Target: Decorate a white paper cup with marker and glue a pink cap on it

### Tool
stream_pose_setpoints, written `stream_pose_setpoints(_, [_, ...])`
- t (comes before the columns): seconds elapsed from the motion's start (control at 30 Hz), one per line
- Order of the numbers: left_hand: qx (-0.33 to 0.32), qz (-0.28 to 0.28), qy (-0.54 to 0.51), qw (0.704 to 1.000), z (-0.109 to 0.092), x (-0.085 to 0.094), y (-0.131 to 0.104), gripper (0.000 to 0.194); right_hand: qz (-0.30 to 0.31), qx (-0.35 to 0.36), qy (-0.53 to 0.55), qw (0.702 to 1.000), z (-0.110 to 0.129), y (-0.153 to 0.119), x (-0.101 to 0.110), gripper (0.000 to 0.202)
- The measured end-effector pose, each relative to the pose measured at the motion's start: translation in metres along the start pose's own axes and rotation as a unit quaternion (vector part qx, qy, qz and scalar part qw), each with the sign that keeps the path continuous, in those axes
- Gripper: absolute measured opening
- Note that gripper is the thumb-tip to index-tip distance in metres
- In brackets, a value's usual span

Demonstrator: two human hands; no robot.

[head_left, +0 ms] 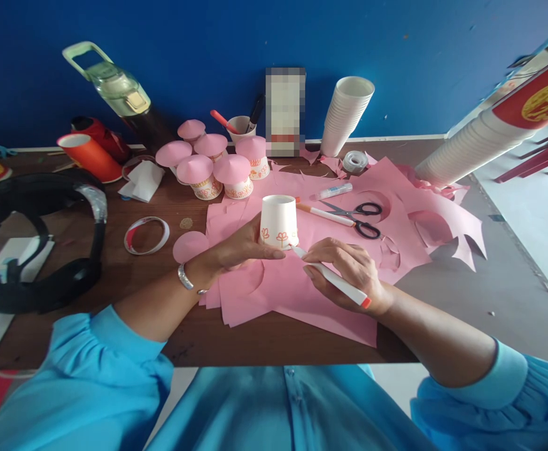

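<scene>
An upside-down white paper cup is held by my left hand, whose fingers and thumb close round its left side and lower edge. Orange flower drawings run along the cup's lower band. My right hand grips a white marker with an orange end; its tip meets the cup's lower right edge. Beneath both hands lie stacked pink paper sheets. Behind the cup, a second white marker and black-handled scissors rest on the pink paper.
Several decorated cups with pink cone tops stand behind. Stacked white cups, a phone-like blurred object and a bottle are near the blue wall. A tape roll and black headgear lie left; another cup stack leans right.
</scene>
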State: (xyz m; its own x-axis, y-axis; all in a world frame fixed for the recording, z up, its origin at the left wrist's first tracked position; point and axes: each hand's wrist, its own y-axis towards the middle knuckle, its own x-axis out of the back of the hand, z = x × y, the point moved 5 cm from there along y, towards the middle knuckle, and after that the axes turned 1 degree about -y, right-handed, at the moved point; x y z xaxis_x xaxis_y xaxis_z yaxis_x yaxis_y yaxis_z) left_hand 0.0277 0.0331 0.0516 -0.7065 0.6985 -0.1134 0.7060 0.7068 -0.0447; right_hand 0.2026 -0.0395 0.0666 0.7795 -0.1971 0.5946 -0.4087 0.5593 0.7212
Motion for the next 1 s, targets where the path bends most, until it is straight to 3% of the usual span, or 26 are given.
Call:
stream_pose_setpoints(0.23, [0.02,0.0,-0.006,1.0,0.012,0.004,0.002,0.055,0.014,-0.008,0.01,1.0,0.001,0.002,0.002,0.015])
stream_pose_setpoints(0.47, [0.003,0.015,0.009,1.0,0.022,0.01,0.006,0.057,0.008,-0.011,0.003,1.0,0.0,0.002,0.003,0.014])
stream_pose_setpoints(0.7, [0.006,-0.018,0.007,1.0,0.043,0.016,0.009,0.057,-0.025,0.034,-0.014,0.999,0.007,0.0,0.006,0.023])
stream_pose_setpoints(1.0, [0.009,-0.054,0.077,0.996,0.033,0.01,0.008,0.057,-0.013,0.048,-0.014,0.999,0.008,-0.005,0.0,0.023])
